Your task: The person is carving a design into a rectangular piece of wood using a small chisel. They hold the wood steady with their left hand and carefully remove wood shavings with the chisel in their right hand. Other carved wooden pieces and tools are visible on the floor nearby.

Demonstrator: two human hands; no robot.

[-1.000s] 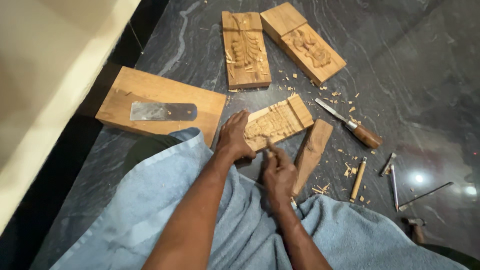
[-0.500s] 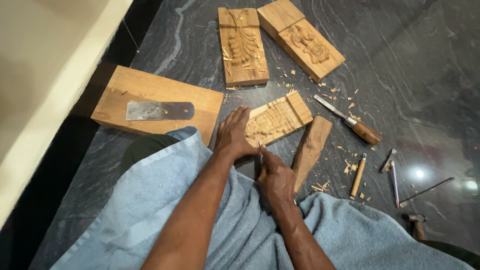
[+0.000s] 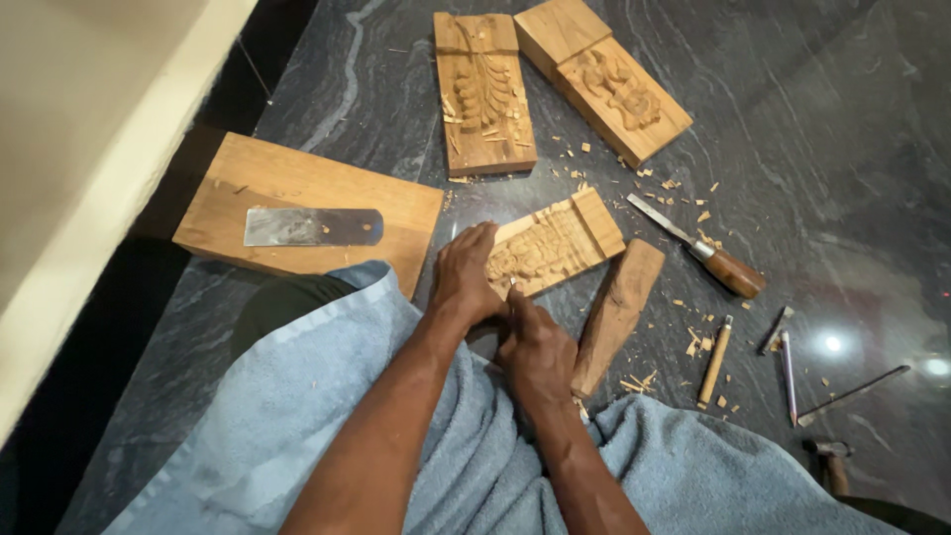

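Head view, pale carved wood block (image 3: 555, 243), leafy relief

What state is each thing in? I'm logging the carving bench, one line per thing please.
Left hand: pressed flat on the small carved panel.
Right hand: closed on a thin tool, tip at the panel's edge.
Small carved panel: lying flat, partly carved.
Wooden mallet: lying loose.
Large chisel: lying unused.
Flat metal blade: resting on a plain board.
Two far carved panels: flat, side by side.

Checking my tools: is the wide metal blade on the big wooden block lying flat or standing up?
Lying flat: the metal blade rests face-up along the wooden block.
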